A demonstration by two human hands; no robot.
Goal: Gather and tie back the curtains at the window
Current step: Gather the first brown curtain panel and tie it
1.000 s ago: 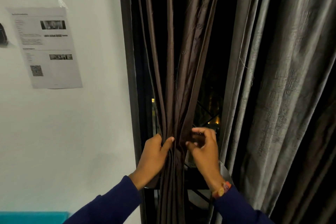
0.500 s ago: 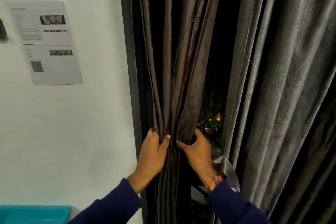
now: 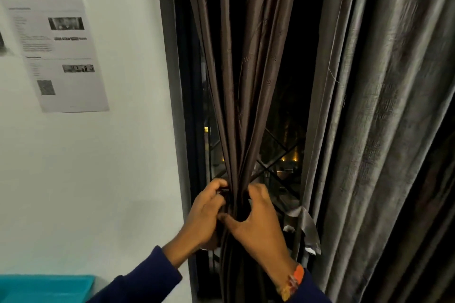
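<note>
Left hand (image 3: 204, 214): fingers curled round the left side of the gathered brown curtain (image 3: 242, 96), gripping the bunch.
Right hand (image 3: 258, 219): fingers hooked round the right side, thumb pressing across the front just below the left fingers.
Brown curtain: pinched into 1 narrow bundle between both hands, fanning out above the fingers.
Grey curtain (image 3: 384, 118): hangs loose, right of the right hand's fingers.
Paper notice (image 3: 56, 54): on the wall, well left of the left fingers.

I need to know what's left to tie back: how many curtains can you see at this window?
2: a brown curtain bunched in both hands at the middle, and a grey curtain hanging loose at right. More may hang out of view.
</note>
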